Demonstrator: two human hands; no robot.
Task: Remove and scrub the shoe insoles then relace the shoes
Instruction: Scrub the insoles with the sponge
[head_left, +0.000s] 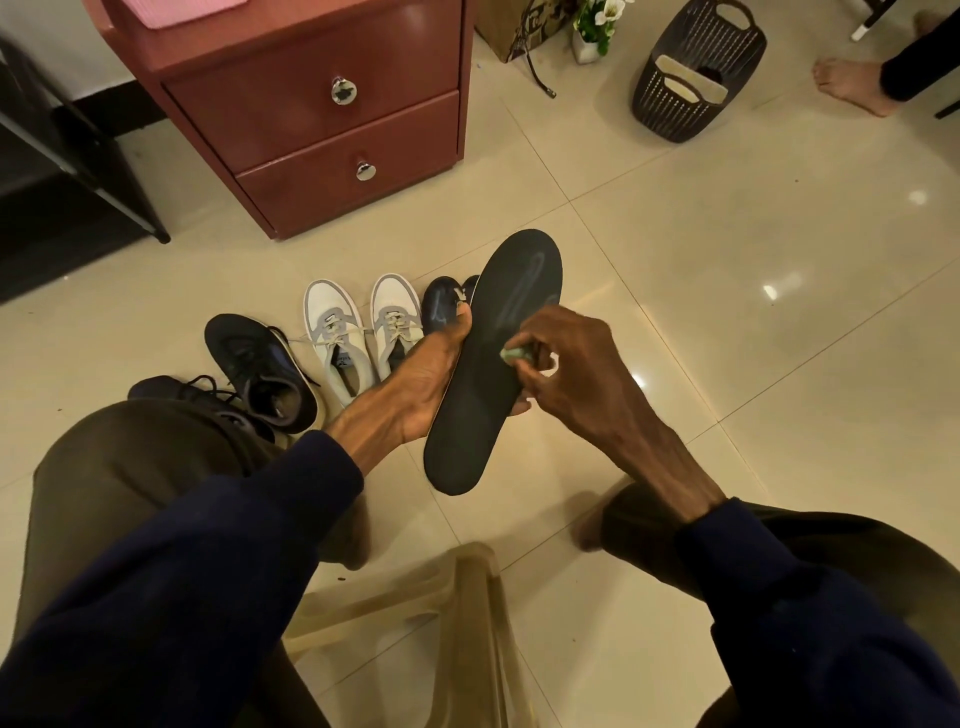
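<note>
**Tiled floor, insole held above it**

Beige floor tiles (727, 260) are seen throughout. At the centre a dark insole (483, 384) is held up clear of the floor, toe toward 1 o'clock. It is gripped along its 9 o'clock edge by the left hand (415, 384), whose fingers are curled round it. A small green item (514, 354) is pinched in the right hand (576, 364) and pressed to the insole's 3 o'clock side. Pale streaks are seen near the toe. White shoes (332, 322) are set at 9 o'clock of the insole, with dark shoes (260, 369) beyond them. A red cabinet (322, 119) stands at 11 o'clock and a basket (696, 78) at 1 o'clock.
</note>
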